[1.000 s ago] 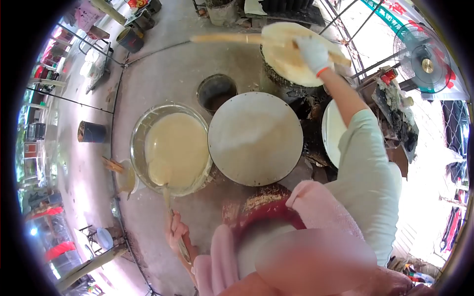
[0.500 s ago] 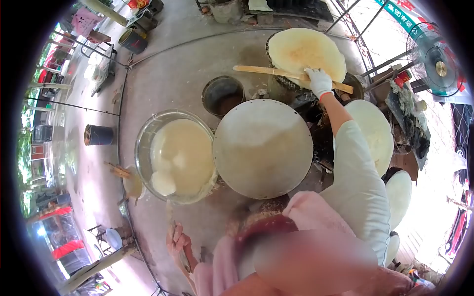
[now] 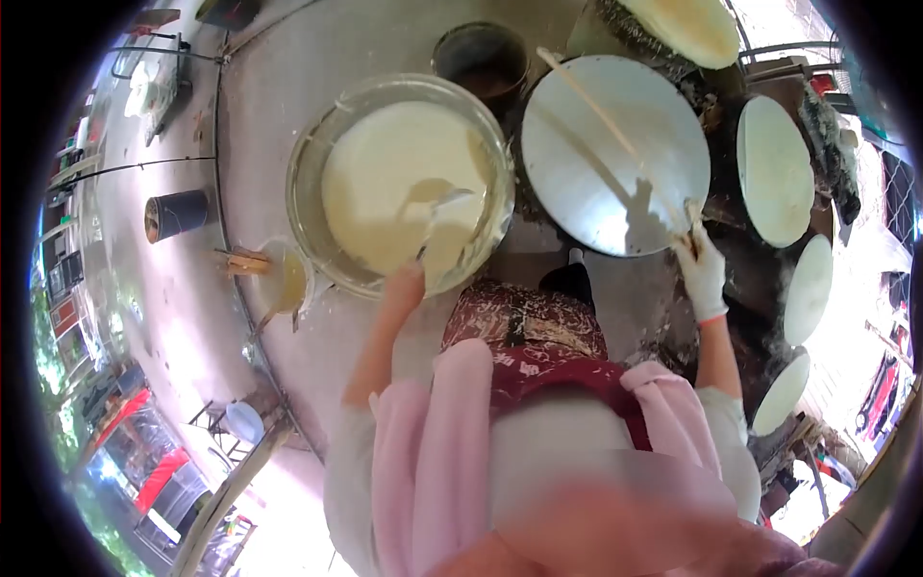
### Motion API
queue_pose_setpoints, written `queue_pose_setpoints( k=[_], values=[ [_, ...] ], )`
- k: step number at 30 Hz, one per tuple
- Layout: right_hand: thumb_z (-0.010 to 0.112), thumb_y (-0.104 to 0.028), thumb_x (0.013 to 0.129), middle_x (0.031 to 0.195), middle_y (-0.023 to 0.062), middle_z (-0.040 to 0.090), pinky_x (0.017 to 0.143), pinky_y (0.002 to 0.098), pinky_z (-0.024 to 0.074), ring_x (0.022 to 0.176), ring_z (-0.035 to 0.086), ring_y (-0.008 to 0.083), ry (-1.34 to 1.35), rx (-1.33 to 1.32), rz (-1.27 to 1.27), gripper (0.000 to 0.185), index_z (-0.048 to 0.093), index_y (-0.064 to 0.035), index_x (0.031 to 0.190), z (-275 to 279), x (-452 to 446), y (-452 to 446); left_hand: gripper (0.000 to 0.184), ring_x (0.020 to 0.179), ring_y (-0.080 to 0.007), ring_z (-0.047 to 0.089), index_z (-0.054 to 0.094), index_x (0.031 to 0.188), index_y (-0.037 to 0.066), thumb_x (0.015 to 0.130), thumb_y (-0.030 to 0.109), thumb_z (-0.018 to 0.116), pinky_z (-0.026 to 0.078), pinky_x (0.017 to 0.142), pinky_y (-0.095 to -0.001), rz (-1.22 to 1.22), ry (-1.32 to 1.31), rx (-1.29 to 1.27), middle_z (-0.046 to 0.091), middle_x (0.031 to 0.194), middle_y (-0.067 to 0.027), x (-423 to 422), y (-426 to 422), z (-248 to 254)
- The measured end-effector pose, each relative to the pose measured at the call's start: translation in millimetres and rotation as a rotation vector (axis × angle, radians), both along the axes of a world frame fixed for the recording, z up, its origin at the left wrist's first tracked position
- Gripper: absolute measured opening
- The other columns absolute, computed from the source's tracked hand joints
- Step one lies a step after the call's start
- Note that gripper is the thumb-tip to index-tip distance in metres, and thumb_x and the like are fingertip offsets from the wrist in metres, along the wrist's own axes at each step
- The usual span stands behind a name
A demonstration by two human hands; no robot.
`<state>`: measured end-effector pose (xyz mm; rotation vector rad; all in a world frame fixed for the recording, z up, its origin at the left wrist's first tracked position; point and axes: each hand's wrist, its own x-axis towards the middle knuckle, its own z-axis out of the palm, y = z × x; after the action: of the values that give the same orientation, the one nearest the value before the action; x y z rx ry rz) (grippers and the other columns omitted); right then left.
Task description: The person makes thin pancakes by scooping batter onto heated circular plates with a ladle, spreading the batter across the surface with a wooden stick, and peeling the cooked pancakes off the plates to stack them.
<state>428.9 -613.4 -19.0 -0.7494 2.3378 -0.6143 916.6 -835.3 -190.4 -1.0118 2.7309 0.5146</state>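
Note:
My left hand [image 3: 405,287] is closed round the handle of a ladle [image 3: 450,197], whose head is over the pale batter [image 3: 375,159] in a large metal basin [image 3: 306,197]. Whether the ladle touches the batter is hard to tell. My right hand [image 3: 702,267], in a white glove, grips one end of a long wooden strip [image 3: 598,113]. The strip slants across the round griddle [image 3: 562,163] and casts a shadow on it. No batter shows on the griddle's grey surface.
A thin round flatbread [image 3: 687,29] lies at the far right, and more pale rounds [image 3: 774,173] line the right side. A dark pot [image 3: 479,62] stands behind the basin. Left are a smaller bowl [image 3: 293,279] and a dark bucket [image 3: 176,215].
My right hand has come back from the far flatbread to the near griddle's edge, still with the wooden strip. My left hand has moved forward to the basin. The camera view has shifted.

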Motion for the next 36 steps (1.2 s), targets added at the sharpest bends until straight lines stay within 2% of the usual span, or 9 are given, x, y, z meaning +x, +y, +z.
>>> queue_pose_setpoints(
  k=[10, 14, 20, 21, 25, 27, 31, 33, 36],
  values=[
    [0.071, -0.005, 0.088, 0.141, 0.0085, 0.054, 0.102, 0.0251, 0.0433, 0.121, 0.053, 0.0107, -0.354, -0.221, -0.265, 0.059, 0.047, 0.0071, 0.140, -48.8, 168.1, 74.4, 0.019, 0.069, -0.0313, 0.064, 0.058, 0.097, 0.001, 0.091, 0.017, 0.050, 0.051, 0.060, -0.0425, 0.172, 0.039, 0.315, 0.066, 0.082, -0.0164, -59.9, -66.7, -131.9],
    [0.072, -0.004, 0.088, 0.143, 0.0099, 0.053, 0.104, 0.0264, 0.0429, 0.123, 0.053, 0.0115, -0.442, -0.238, -0.212, 0.060, 0.046, 0.0064, 0.141, -78.5, 203.3, 119.4, 0.029, 0.056, -0.0203, 0.053, 0.059, 0.097, 0.002, 0.100, 0.029, 0.048, 0.043, 0.051, -0.0339, 0.690, 0.134, 1.053, 0.060, 0.071, -0.0071, -25.9, -8.0, -105.0],
    [0.063, -0.044, 0.093, 0.106, 0.0203, 0.068, 0.092, 0.0317, 0.0462, 0.104, 0.060, 0.0122, -0.608, 0.261, -0.115, 0.055, 0.059, -0.0017, 0.129, -100.3, 277.2, 179.2, 0.037, 0.044, -0.0087, 0.032, 0.055, 0.095, 0.001, 0.102, 0.036, 0.050, 0.031, 0.046, -0.0263, 1.089, 0.724, 1.816, 0.034, 0.060, 0.0038, -13.3, 114.2, -53.4],
    [0.062, -0.039, 0.096, 0.105, 0.0152, 0.069, 0.092, 0.0303, 0.0455, 0.101, 0.059, 0.0141, -0.682, 0.049, -0.052, 0.052, 0.059, 0.0009, 0.129, -156.7, 291.0, 223.1, 0.036, 0.043, -0.0078, 0.032, 0.055, 0.095, 0.000, 0.103, 0.035, 0.049, 0.032, 0.047, -0.0264, 1.099, 0.901, 1.952, 0.035, 0.059, 0.0041, -17.4, 130.4, -45.9],
    [0.062, -0.022, 0.098, 0.104, -0.0017, 0.063, 0.081, 0.0223, 0.0457, 0.092, 0.054, 0.0064, -0.920, -0.019, -0.101, 0.043, 0.057, 0.0057, 0.131, -105.7, 295.9, 229.9, 0.030, 0.043, -0.0045, 0.033, 0.054, 0.098, 0.000, 0.105, 0.028, 0.046, 0.037, 0.048, -0.0252, 1.240, 1.285, 2.211, 0.034, 0.061, 0.0058, -25.9, 164.8, 42.6],
    [0.064, -0.018, 0.097, 0.103, -0.0027, 0.061, 0.078, 0.0211, 0.0451, 0.090, 0.052, 0.0037, -1.039, -0.147, -0.226, 0.042, 0.057, 0.0053, 0.132, -72.2, 293.5, 228.2, 0.028, 0.044, -0.0037, 0.034, 0.054, 0.099, 0.000, 0.105, 0.026, 0.046, 0.037, 0.048, -0.0240, 1.371, 1.253, 1.913, 0.035, 0.062, 0.0068, -32.9, 167.1, 139.9],
    [0.064, -0.007, 0.095, 0.120, 0.0026, 0.060, 0.088, 0.0196, 0.0441, 0.102, 0.054, 0.0057, -0.804, -0.360, 0.010, 0.043, 0.054, 0.0067, 0.134, -39.5, 272.1, 222.8, 0.028, 0.039, -0.0028, 0.031, 0.055, 0.103, 0.002, 0.105, 0.028, 0.045, 0.034, 0.043, -0.0210, 0.841, 1.277, 1.787, 0.035, 0.061, 0.0084, 4.5, 142.6, 227.0],
    [0.062, -0.003, 0.094, 0.137, 0.0099, 0.056, 0.101, 0.0218, 0.0390, 0.119, 0.053, 0.0112, -0.633, -0.578, 0.115, 0.046, 0.050, 0.0079, 0.137, -14.1, 264.6, 207.5, 0.029, 0.037, -0.0026, 0.030, 0.055, 0.103, 0.003, 0.105, 0.030, 0.046, 0.031, 0.041, -0.0205, 0.644, 1.324, 1.670, 0.035, 0.060, 0.0086, 16.5, 120.1, 252.8],
    [0.062, -0.002, 0.094, 0.134, 0.0086, 0.057, 0.096, 0.0224, 0.0414, 0.112, 0.053, 0.0102, -0.572, -0.720, -0.209, 0.047, 0.049, 0.0064, 0.139, -17.0, 265.2, 188.4, 0.030, 0.035, -0.0023, 0.029, 0.056, 0.103, 0.003, 0.104, 0.032, 0.048, 0.028, 0.038, -0.0202, 0.617, 1.373, 1.469, 0.035, 0.058, 0.0091, 16.8, 66.5, 256.5]
  ],
)
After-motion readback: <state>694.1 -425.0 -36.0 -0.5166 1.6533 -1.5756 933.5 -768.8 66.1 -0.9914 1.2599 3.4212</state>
